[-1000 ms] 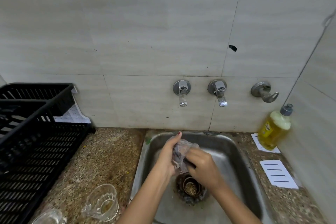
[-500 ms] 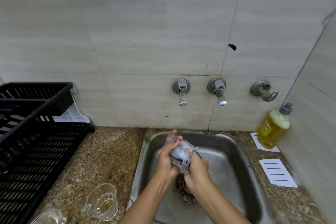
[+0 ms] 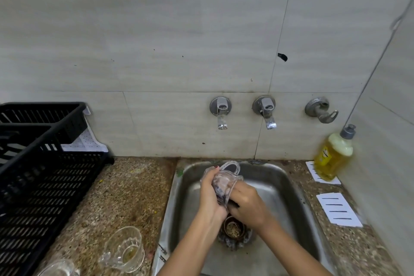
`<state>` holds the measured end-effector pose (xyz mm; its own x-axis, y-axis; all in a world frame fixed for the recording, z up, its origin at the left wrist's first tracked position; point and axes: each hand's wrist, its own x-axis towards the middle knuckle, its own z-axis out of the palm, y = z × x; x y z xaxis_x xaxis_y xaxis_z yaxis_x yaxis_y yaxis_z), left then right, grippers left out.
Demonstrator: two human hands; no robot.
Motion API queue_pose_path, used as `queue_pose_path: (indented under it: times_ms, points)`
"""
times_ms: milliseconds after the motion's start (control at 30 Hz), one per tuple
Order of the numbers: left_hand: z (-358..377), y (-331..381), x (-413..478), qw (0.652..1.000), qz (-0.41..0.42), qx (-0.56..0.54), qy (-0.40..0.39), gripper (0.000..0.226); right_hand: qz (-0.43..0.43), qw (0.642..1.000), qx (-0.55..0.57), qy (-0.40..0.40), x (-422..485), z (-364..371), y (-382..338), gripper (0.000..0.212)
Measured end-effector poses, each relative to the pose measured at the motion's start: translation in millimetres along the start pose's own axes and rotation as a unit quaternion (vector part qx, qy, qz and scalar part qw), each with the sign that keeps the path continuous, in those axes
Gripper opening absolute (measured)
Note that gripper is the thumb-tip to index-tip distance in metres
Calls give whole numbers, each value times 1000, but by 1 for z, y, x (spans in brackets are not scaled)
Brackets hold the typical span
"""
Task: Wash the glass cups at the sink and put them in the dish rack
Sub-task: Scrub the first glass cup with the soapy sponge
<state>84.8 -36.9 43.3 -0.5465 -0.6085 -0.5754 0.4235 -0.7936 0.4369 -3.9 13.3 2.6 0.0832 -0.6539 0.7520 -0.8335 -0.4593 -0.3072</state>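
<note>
Over the steel sink my left hand grips a clear glass cup with its handle pointing up and back. My right hand has its fingers pushed into the cup's mouth, apparently holding a dark scrubber that is mostly hidden. Foam clouds the glass. A second glass cup stands on the granite counter left of the sink, and a third glass cup shows at the bottom edge. The black dish rack sits at the far left.
Two wall taps are above the sink, neither visibly running, with a third fitting to the right. A yellow soap bottle stands at the right corner beside white paper cards. The drain strainer lies under my hands.
The cup has turned in my hands, its handle now up toward the wall. My right hand has worked around at the cup's mouth; both hands stay over the drain.
</note>
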Motion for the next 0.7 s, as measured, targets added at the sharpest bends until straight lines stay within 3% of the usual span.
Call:
queue_pose_path:
  times_ms: [67,100,133,167,200,267,300,333,367,400,433,467,500,533,600,633,667,700]
  points:
    - [2,-3,-5,1000,0,-14,-22,26,110,987,79,90,0,4,-12,37]
    - [2,-4,-5,999,9,-11,-30,22,215,957,133,139,2,7,-22,37]
    - [2,-4,-6,999,18,-6,-37,21,340,900,201,182,6,10,-31,35]
    - [2,-4,-6,999,32,6,-44,21,457,811,288,226,11,13,-38,33]
    - [1,-3,-7,997,45,13,-54,20,548,696,381,266,16,15,-42,28]
    - [0,-3,-10,994,65,24,-82,23,621,469,553,299,26,13,-49,16]
    - [-1,-2,-11,992,73,35,-100,35,613,389,619,300,32,8,-52,15]
    - [-3,-1,-11,990,79,44,-112,47,601,337,659,301,36,5,-53,17]
    - [-4,1,-10,988,82,53,-121,53,595,315,677,297,38,2,-54,18]
    - [-5,5,-8,987,78,64,-123,54,600,321,672,291,38,2,-55,16]
    - [-5,8,-7,988,64,80,-117,51,610,353,652,280,37,4,-55,14]
    - [-4,11,-6,989,47,96,-102,44,622,415,608,267,33,7,-53,12]
    - [-3,14,-4,990,27,114,-83,37,622,502,545,255,28,11,-49,10]
    - [-3,16,-3,990,14,125,-68,33,595,614,459,242,21,15,-44,9]
    - [-2,18,-3,992,11,111,-52,28,427,846,263,180,9,16,-33,14]
    - [-1,19,-4,994,16,91,-50,26,310,924,176,138,7,13,-30,15]
    - [-1,18,-5,996,20,65,-51,29,200,970,99,100,5,10,-25,18]
    - [0,17,-6,998,18,38,-55,37,108,991,40,71,5,8,-22,18]
